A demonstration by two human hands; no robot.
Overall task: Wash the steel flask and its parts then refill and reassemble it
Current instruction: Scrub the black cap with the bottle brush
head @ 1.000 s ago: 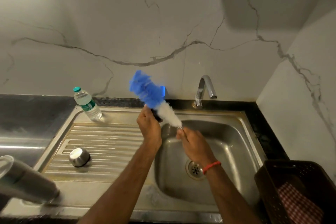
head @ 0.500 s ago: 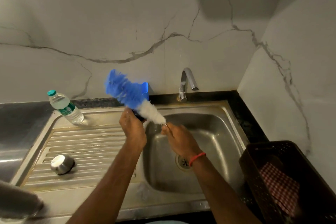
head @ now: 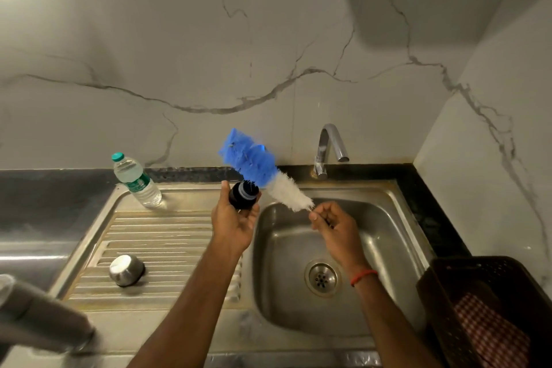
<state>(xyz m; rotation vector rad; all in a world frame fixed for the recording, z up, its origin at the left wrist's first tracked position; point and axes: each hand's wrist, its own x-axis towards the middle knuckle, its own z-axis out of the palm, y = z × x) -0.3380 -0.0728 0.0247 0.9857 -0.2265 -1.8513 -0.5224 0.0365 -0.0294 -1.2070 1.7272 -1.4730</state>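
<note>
Flask [head: 38, 317] lies dismantled on the table, near left; cap [head: 127, 270] stands on the drainboard [head: 167, 236]. Left hand [head: 234, 224] grips the stopper [head: 243, 194]; right hand [head: 334, 227] pinches the brush [head: 260, 164] handle. Scrubbing appears in progress. Refill from the bottle [head: 136, 179] and reassembly remain outstanding.

stopper [head: 243, 195]: black, held | cap [head: 127, 270]: steel, on drainboard [head: 167, 236] | flask [head: 38, 320]: lower-left, blurred
</note>
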